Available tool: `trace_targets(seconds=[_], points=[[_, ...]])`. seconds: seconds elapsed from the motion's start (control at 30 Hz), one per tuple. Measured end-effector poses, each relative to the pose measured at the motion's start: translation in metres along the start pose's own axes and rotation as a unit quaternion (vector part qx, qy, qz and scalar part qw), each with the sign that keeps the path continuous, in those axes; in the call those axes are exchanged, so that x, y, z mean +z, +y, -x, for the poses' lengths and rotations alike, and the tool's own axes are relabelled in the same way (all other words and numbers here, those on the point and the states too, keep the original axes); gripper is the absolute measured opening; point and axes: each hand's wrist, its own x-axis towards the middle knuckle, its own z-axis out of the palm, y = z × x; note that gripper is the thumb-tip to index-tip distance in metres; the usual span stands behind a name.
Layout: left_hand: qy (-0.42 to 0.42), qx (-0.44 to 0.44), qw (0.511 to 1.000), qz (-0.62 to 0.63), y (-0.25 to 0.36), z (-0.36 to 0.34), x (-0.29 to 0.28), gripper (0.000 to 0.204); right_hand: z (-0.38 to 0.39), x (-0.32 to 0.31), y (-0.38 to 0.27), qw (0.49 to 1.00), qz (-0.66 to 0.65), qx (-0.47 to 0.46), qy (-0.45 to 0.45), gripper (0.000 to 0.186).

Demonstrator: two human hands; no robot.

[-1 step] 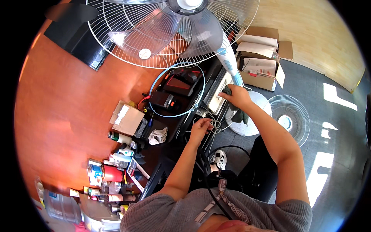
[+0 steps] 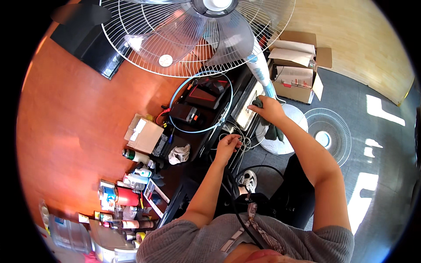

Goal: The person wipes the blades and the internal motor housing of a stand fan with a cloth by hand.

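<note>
My right hand (image 2: 272,109) is closed around a dark grey-green cloth (image 2: 273,132), whose loose end hangs down over the white round fan base (image 2: 296,120). This hand is beside the lower part of the white and blue fan pole (image 2: 259,70). My left hand (image 2: 226,147) has its fingers curled and pressed together next to coiled white cords (image 2: 246,143) by the desk edge; what they pinch, if anything, I cannot make out. Above stands the fan head with grey see-through blades (image 2: 230,41) in front of a white wire grille (image 2: 144,65).
A round wire fan cover (image 2: 344,133) lies on the grey floor at the right. Behind it stands an open cardboard box (image 2: 296,90). The desk (image 2: 57,131) holds a black and red tool case (image 2: 204,96), a blue hose loop (image 2: 172,103), a small carton (image 2: 144,136), a crumpled rag (image 2: 179,154) and several bottles.
</note>
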Motion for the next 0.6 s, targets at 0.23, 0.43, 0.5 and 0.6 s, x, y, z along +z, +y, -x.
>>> trace_targets(seconds=[0.23, 0.43, 0.5, 0.6], points=[[0.014, 0.026, 0.999, -0.030, 0.023, 0.015, 0.001, 0.021, -0.001, 0.000, -0.011, 0.990, -0.128, 0.061, 0.004, 0.064], [0.062, 0.160, 0.985, -0.014, 0.054, 0.004, -0.002, 0.022, -0.007, 0.018, 0.005, 0.983, -0.180, 0.035, 0.026, 0.037], [0.118, 0.231, 0.966, -0.022, 0.075, -0.002, -0.006, 0.018, -0.002, 0.019, -0.001, 0.988, -0.128, -0.029, 0.075, 0.025], [0.196, 0.348, 0.917, -0.003, 0.117, -0.008, -0.013, 0.018, 0.002, 0.004, -0.017, 0.978, -0.079, -0.160, 0.107, 0.025]])
